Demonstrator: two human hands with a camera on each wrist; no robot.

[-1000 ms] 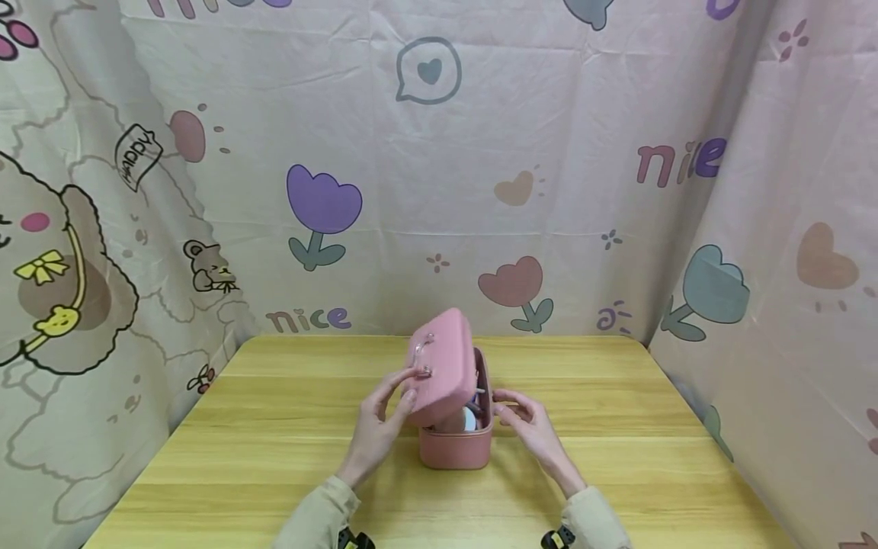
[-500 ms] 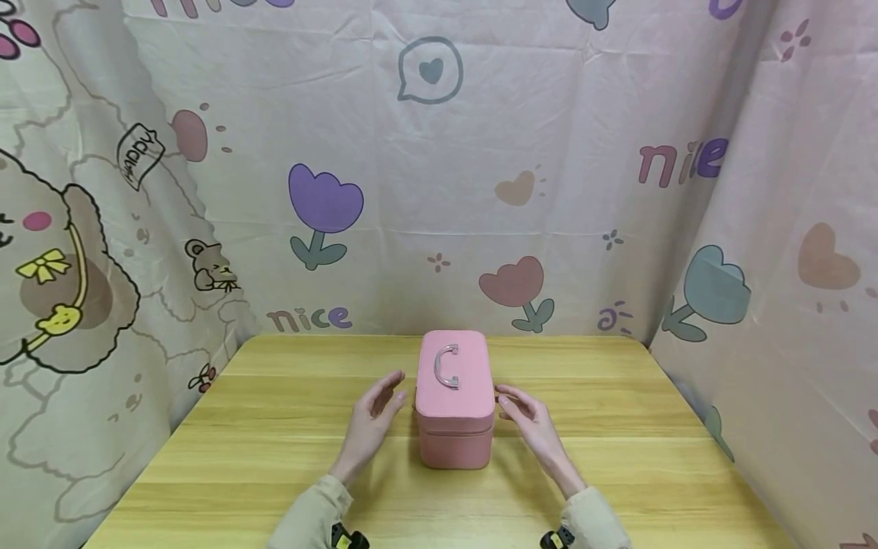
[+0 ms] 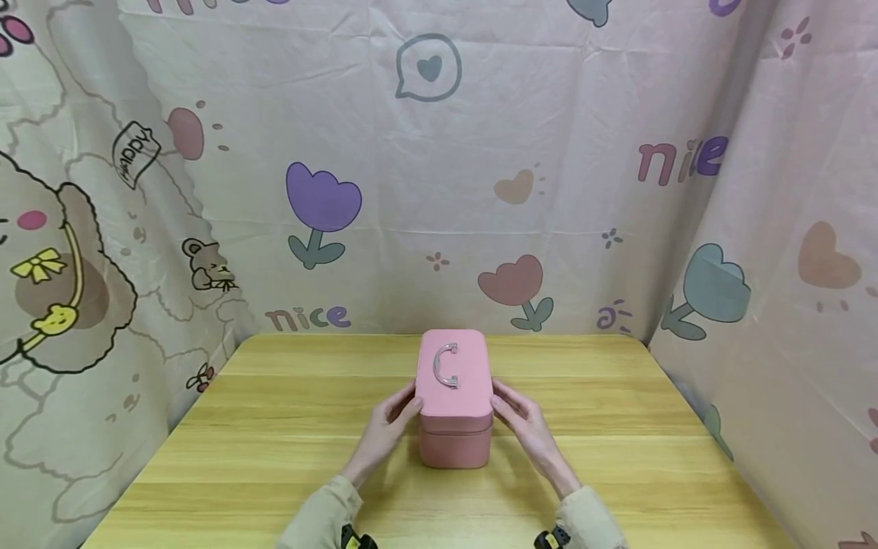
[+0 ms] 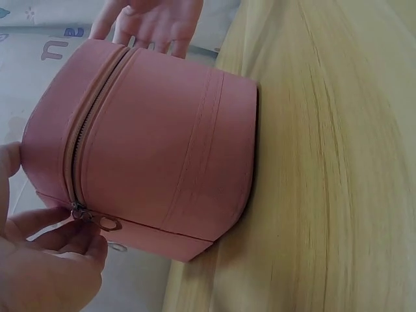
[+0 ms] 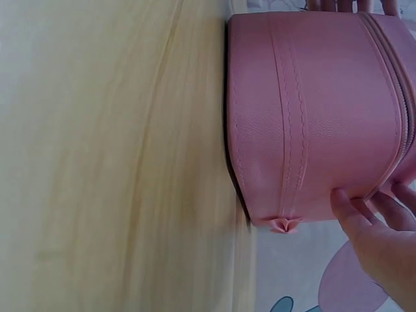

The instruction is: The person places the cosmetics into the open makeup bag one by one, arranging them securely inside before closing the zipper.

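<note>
A pink cosmetic case [image 3: 454, 438] stands upright on the table with its lid [image 3: 469, 374] down and a silver handle [image 3: 437, 367] on top. My left hand [image 3: 382, 433] touches the case's left side. In the left wrist view its fingertips [image 4: 55, 218] lie by the metal zipper pull [image 4: 109, 224], and the thumb rests against the lid's edge. My right hand [image 3: 527, 427] touches the opposite side with relaxed fingers. In the right wrist view those fingertips [image 5: 343, 197] lie near the zipper seam [image 5: 402, 97]. The lid hides the case's contents.
The wooden table [image 3: 288, 435] extends on both sides of the case. Behind it and along both sides hangs a printed cloth [image 3: 439, 152] with flowers and cartoon animals. A small pink tab [image 5: 286, 225] sticks out low on the case's side.
The tilted lid has come down over the case and its visible contents. My left hand let go of the lid, drew away left, then came back to the side. My right hand moved slightly inward.
</note>
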